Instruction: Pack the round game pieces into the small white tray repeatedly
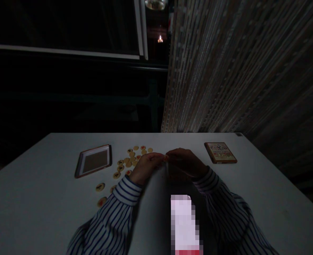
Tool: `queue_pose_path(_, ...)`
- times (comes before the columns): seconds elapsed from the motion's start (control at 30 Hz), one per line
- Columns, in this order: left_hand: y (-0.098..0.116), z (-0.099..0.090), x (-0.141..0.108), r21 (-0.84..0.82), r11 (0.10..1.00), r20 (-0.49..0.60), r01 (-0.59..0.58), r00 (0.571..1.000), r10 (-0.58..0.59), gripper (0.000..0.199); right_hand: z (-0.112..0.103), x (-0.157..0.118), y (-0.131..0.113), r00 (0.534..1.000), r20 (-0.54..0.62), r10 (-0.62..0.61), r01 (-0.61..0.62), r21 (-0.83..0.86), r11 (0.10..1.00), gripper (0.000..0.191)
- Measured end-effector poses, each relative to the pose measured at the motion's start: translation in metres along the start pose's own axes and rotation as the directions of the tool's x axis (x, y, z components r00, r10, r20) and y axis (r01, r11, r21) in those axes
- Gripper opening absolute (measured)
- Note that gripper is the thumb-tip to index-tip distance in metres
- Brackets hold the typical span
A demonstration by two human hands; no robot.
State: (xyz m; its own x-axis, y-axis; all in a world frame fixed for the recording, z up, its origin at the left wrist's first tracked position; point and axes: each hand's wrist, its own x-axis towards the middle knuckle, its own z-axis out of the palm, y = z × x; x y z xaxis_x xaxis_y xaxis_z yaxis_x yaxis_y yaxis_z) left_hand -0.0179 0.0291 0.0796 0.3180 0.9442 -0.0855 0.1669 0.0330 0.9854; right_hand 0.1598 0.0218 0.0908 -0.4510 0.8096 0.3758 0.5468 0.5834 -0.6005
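Note:
Over the middle of the white table, my left hand and my right hand meet at the fingertips. Between them is a small round piece with a reddish mark, pinched by the fingers of both hands. Several round wooden pieces with black or red characters lie scattered beside and beyond my left hand, some of them plain side up. Below my right hand the tabletop is in shadow, and faint pieces there are too dark to make out.
An open tray-like lid lies at the left on the white table. A decorated box sits at the right. Near the front edge is a bright pixelated object. A string curtain hangs behind the table.

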Motion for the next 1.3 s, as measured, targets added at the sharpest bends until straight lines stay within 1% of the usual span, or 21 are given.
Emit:
queue_pose_path(0.13,0.001,0.004,-0.001,-0.073,0.995,-0.011,0.062,0.998,-0.063,0.030,0.000,0.001,0.001,0.999,0.043,-0.026,0.030,-0.098,0.995,0.027)
queue_pose_path(0.23,-0.001,0.006,0.000,-0.076,0.994,-0.026,0.084,0.996,-0.086,0.030,0.002,0.002,0.005,0.998,0.060,-0.030,0.039,-0.152,0.988,0.030)
queue_pose_path(0.3,-0.003,0.007,0.001,-0.072,0.994,-0.020,0.088,0.996,-0.090,0.030,0.002,0.002,0.006,0.996,0.087,-0.026,0.046,-0.237,0.970,0.033)
queue_pose_path(0.4,-0.006,0.009,0.003,-0.072,0.995,0.001,0.075,0.997,-0.075,0.029,0.000,0.002,0.001,0.990,0.142,0.002,0.054,-0.384,0.922,0.039)
queue_pose_path(0.5,-0.009,0.010,0.004,-0.046,0.997,-0.007,0.069,0.998,-0.069,0.027,-0.002,0.001,-0.004,0.981,0.191,0.026,0.063,-0.447,0.892,0.041)
queue_pose_path(0.6,-0.008,0.010,0.004,0.038,0.998,0.003,0.054,0.999,-0.054,0.026,-0.003,0.000,-0.005,0.972,0.233,0.036,0.084,-0.485,0.870,0.038)
queue_pose_path(0.7,-0.009,0.009,0.004,0.165,0.986,0.021,0.014,1.000,-0.018,0.027,-0.002,-0.001,-0.001,0.961,0.271,0.049,0.100,-0.509,0.855,0.032)
queue_pose_path(0.8,-0.012,0.007,0.005,0.292,0.956,0.024,-0.038,0.999,0.032,0.027,0.000,-0.002,0.003,0.948,0.296,0.119,0.068,-0.551,0.832,0.028)
queue_pose_path(0.9,-0.016,0.006,0.006,0.437,0.894,0.046,-0.099,0.995,0.088,0.028,0.002,-0.003,0.005,0.921,0.342,0.188,0.054,-0.589,0.807,0.025)
queue_pose_path(1.03,-0.019,0.007,0.005,0.611,0.775,0.083,-0.163,0.986,0.143,0.028,0.007,-0.003,0.006,0.895,0.377,0.240,0.065,-0.641,0.765,0.027)
queue_pose_path(1.1,-0.018,0.008,0.004,0.656,0.735,0.090,-0.174,0.984,0.152,0.027,0.011,-0.003,0.007,0.887,0.386,0.255,0.066,-0.651,0.756,0.027)
queue_pose_path(1.3,-0.017,0.009,0.002,0.713,0.680,0.113,-0.169,0.986,0.126,0.025,0.015,-0.002,0.010,0.855,0.425,0.299,0.049,-0.638,0.768,0.033)
